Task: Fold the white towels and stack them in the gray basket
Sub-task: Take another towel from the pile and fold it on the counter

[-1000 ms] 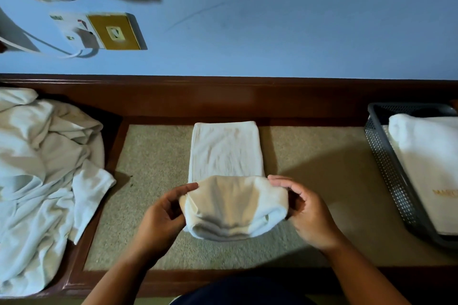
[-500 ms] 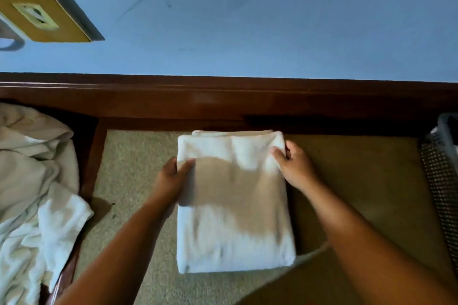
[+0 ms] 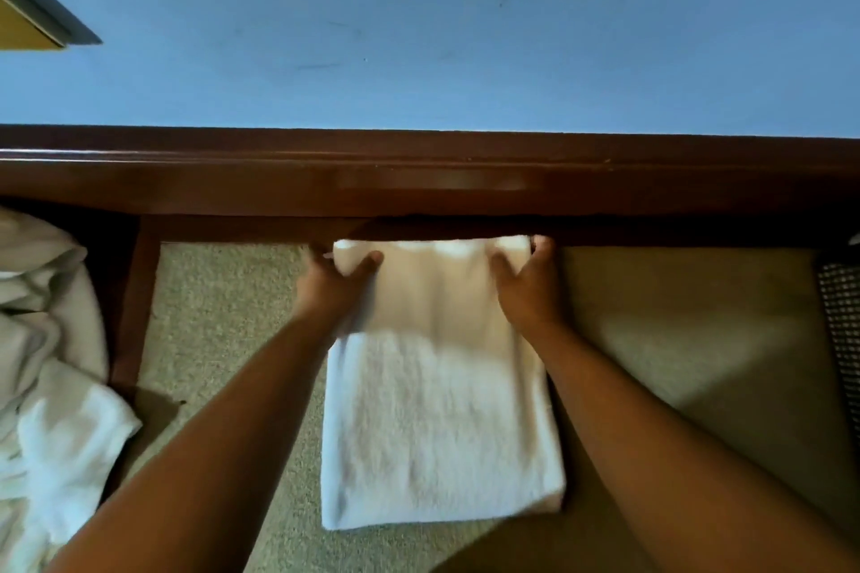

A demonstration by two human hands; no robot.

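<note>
Nearest, the folded towel (image 3: 437,423) lies flat in the middle of the table (image 3: 675,340), a thick, nubby white rectangle on a coarse beige top. At its far corners the left hand (image 3: 332,288) and right hand (image 3: 526,288) each pinch the layers, thumb on top and fingers curled over the edge, probably squaring the fold against the dark glossy wooden rail (image 3: 419,181). Limp unfolded towels (image 3: 46,386) heap at the left edge; the gray basket (image 3: 837,321), a fine mesh, stands at the right.
</note>
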